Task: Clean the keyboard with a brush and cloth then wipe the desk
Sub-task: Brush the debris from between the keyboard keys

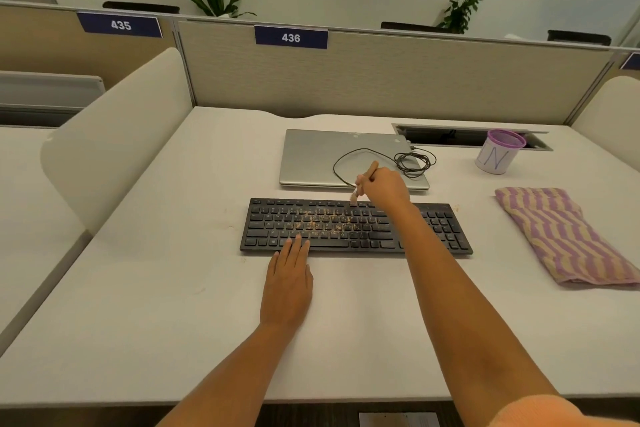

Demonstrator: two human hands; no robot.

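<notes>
A black keyboard [353, 227] lies across the middle of the white desk [173, 288], with tan crumbs scattered over its middle keys. My right hand [382, 189] grips a small wooden-handled brush [363, 182] above the keyboard's back edge, bristles pointing down at the top key row. My left hand [289, 279] lies flat on the desk, its straight fingertips touching the keyboard's front edge near the space bar. A folded purple and tan striped cloth [561, 236] rests on the desk to the right of the keyboard.
A closed silver laptop [311, 158] sits behind the keyboard with a coiled black cable [414, 161] on it. A purple-rimmed cup [498, 154] stands at the back right beside a cable slot [450, 137]. Divider panels [117, 135] bound the desk at left and back.
</notes>
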